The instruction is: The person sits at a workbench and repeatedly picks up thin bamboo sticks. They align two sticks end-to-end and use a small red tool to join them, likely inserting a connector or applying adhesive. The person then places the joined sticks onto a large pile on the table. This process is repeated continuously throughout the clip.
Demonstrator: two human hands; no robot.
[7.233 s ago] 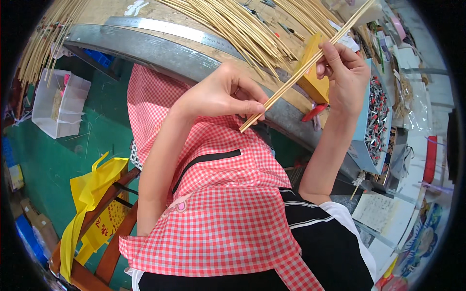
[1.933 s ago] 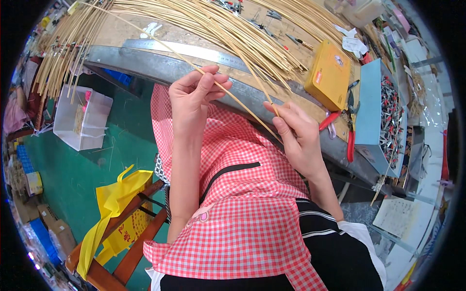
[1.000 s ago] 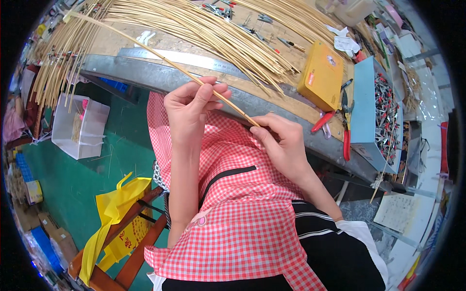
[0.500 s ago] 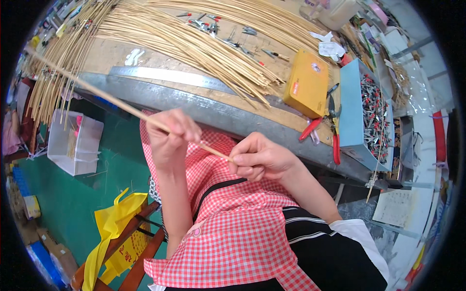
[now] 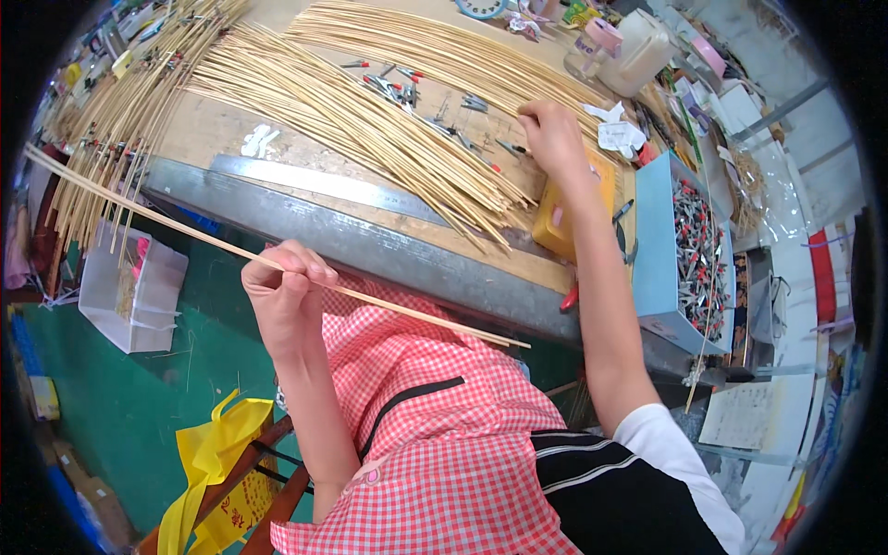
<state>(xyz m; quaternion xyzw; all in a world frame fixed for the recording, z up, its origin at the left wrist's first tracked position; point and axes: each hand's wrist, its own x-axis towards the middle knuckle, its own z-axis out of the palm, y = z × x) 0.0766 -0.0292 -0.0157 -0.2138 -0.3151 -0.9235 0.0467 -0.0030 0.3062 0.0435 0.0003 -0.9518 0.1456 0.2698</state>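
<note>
My left hand (image 5: 289,287) is closed around a thin pair of bamboo sticks (image 5: 407,309), held slanting across my lap. Their near ends lie slightly apart on the right, and the far ends rise toward the left rim. Over the table, my right hand (image 5: 553,143) has its fingers curled together beside a few small metal clips (image 5: 509,148). Whatever its fingertips pinch, if anything, is hidden. A yellow box (image 5: 552,218) sits below that wrist, partly covered by the forearm. Bundles of bamboo sticks (image 5: 370,129) spread over the worktable, with red-tipped clips (image 5: 393,88) among them.
A metal ruler (image 5: 319,181) lies along the table's grey front edge (image 5: 370,242). At right stands a blue box (image 5: 655,231) full of clips, with red-handled pliers (image 5: 569,298) nearby. Clipped sticks (image 5: 102,171) overhang the left end above a white bin (image 5: 148,301).
My right hand has let go of the stick's near end and reached up over the table. My left hand has shifted slightly left and down, and two stick ends now show.
</note>
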